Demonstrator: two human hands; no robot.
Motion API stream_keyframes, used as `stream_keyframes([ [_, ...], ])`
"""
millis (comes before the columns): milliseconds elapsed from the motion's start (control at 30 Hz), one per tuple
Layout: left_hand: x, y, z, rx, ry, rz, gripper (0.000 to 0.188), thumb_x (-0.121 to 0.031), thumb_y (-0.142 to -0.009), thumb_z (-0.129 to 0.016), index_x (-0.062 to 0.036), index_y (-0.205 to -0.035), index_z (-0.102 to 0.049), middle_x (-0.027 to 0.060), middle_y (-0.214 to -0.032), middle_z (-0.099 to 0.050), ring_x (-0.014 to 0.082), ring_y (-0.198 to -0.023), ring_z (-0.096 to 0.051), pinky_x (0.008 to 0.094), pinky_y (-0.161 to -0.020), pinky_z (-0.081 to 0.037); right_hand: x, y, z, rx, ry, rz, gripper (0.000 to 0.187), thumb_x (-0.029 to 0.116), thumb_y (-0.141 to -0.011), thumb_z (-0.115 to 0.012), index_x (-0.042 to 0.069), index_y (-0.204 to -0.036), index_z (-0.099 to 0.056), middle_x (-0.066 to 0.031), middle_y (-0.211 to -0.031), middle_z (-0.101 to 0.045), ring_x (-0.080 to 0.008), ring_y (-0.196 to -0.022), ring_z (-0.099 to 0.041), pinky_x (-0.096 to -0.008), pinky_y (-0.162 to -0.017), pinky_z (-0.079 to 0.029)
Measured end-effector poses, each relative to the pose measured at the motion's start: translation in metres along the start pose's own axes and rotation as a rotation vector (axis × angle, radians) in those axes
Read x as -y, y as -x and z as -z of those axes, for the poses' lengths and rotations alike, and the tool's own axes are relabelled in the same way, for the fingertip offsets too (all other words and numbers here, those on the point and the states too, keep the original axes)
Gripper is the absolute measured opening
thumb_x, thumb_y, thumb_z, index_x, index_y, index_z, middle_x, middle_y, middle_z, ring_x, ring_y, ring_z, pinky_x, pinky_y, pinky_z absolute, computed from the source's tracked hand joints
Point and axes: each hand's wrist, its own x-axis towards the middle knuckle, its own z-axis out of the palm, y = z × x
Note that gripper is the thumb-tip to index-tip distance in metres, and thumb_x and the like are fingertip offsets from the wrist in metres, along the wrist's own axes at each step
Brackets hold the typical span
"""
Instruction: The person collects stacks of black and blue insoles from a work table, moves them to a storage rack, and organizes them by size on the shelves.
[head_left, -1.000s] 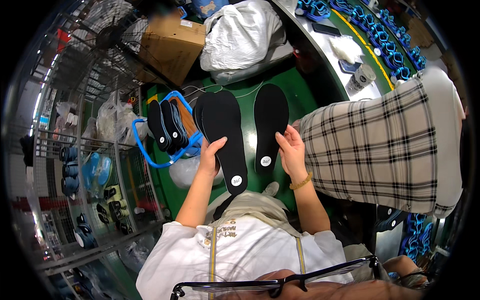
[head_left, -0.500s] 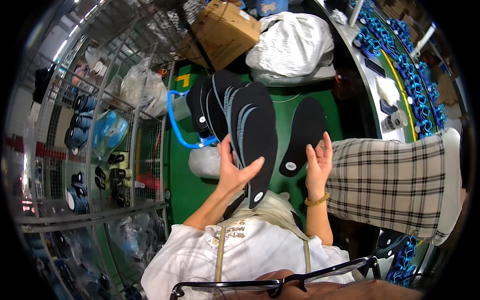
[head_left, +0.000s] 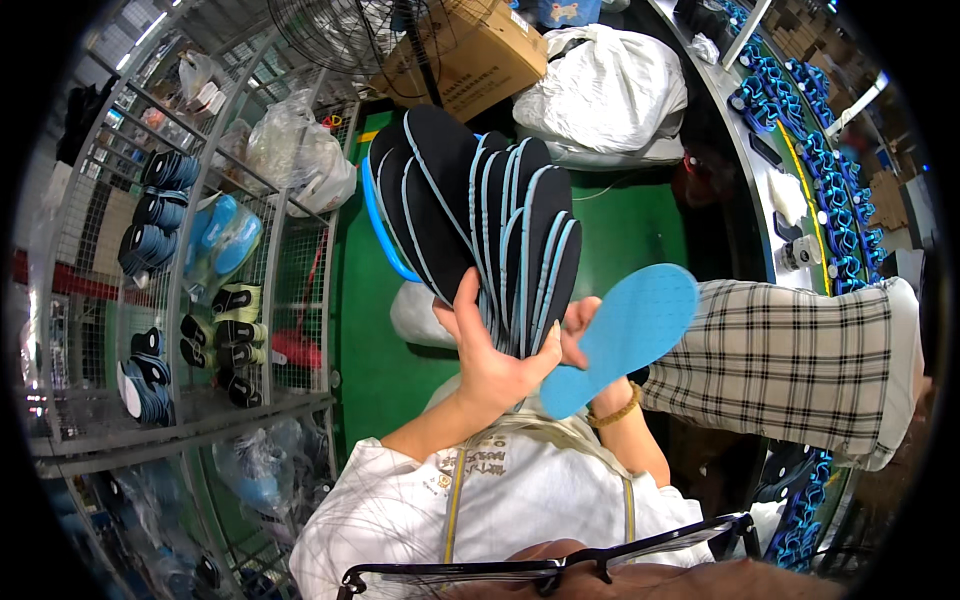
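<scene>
My left hand [head_left: 490,365] is closed round the narrow ends of a fanned stack of shoe insoles [head_left: 440,170], black on their faces with light blue edges. The stack spreads out upward, away from my body. To its right, a single insole [head_left: 640,325] shows its plain light blue underside, tilted up to the right. My right hand [head_left: 578,330] holds this insole near its narrow end, partly hidden behind it. The right fingertips are close to the lower right edge of the stack; whether they touch it I cannot tell.
On the left stands a wire rack [head_left: 180,435] with shoe parts and bags. Behind the stack are a cardboard box [head_left: 490,60], a fan [head_left: 345,30] and a white sack [head_left: 605,90]. A bench [head_left: 745,170] with blue shoe parts runs along the right, near a plaid cloth-covered form [head_left: 790,365].
The single insole has turned from its black face to its blue underside and come nearer my body. My right hand has moved left toward the stack, which is now fanned wider.
</scene>
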Motion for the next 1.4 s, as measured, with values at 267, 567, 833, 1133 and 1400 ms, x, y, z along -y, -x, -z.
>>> stream_keyframes([
  [267,-0.004,-0.006,0.014,0.026,-0.214,-0.005,0.087,-0.018,-0.053,-0.073,0.0026,-0.119,-0.020,0.0263,-0.105,-0.025,0.0341,-0.101,-0.024,0.0452,-0.088,-0.019,-0.023,0.001,-0.017,-0.358,0.449,-0.120,0.020,0.012,-0.084,-0.042,0.004,-0.101,-0.047,-0.0052,-0.063,-0.048,-0.0108,-0.040,-0.042,-0.0208,-0.040,-0.031],
  [567,-0.006,0.004,0.002,0.052,-0.139,0.150,0.092,-0.025,-0.047,-0.079,-0.0012,-0.119,-0.025,0.0248,-0.110,-0.022,0.0349,-0.107,-0.022,0.0448,-0.090,-0.019,-0.014,0.013,0.000,-0.383,0.377,-0.158,0.022,0.006,-0.082,-0.044,0.004,-0.104,-0.047,-0.0068,-0.064,-0.050,-0.0111,-0.038,-0.041,-0.0216,-0.041,-0.033],
  [833,-0.011,0.011,-0.006,0.138,-0.197,0.039,0.104,-0.036,-0.045,-0.079,0.0055,-0.120,-0.020,0.0268,-0.112,-0.023,0.0356,-0.106,-0.018,0.0479,-0.092,-0.009,-0.002,0.018,0.010,-0.378,0.370,-0.232,0.021,0.006,-0.082,-0.042,0.003,-0.102,-0.049,-0.0048,-0.059,-0.049,-0.0104,-0.035,-0.039,-0.0208,-0.037,-0.032],
  [1133,0.001,0.018,-0.013,0.097,-0.052,-0.004,0.102,-0.050,-0.049,-0.072,0.0060,-0.119,-0.024,0.0224,-0.114,-0.031,0.0332,-0.105,-0.025,0.0508,-0.092,-0.005,-0.004,0.020,0.009,-0.404,0.454,-0.142,0.016,0.006,-0.083,-0.046,0.002,-0.097,-0.052,-0.0039,-0.064,-0.053,-0.0091,-0.036,-0.042,-0.0205,-0.038,-0.036],
  [1400,0.004,0.014,-0.019,0.319,0.121,0.151,0.084,-0.041,-0.064,-0.067,0.0044,-0.119,-0.022,0.0172,-0.103,-0.025,0.0262,-0.099,-0.033,0.0351,-0.087,-0.029,0.005,0.045,0.017,-0.400,0.244,-0.126,0.020,0.011,-0.082,-0.049,0.003,-0.100,-0.050,-0.0063,-0.076,-0.057,-0.0089,-0.044,-0.048,-0.0199,-0.041,-0.040],
])
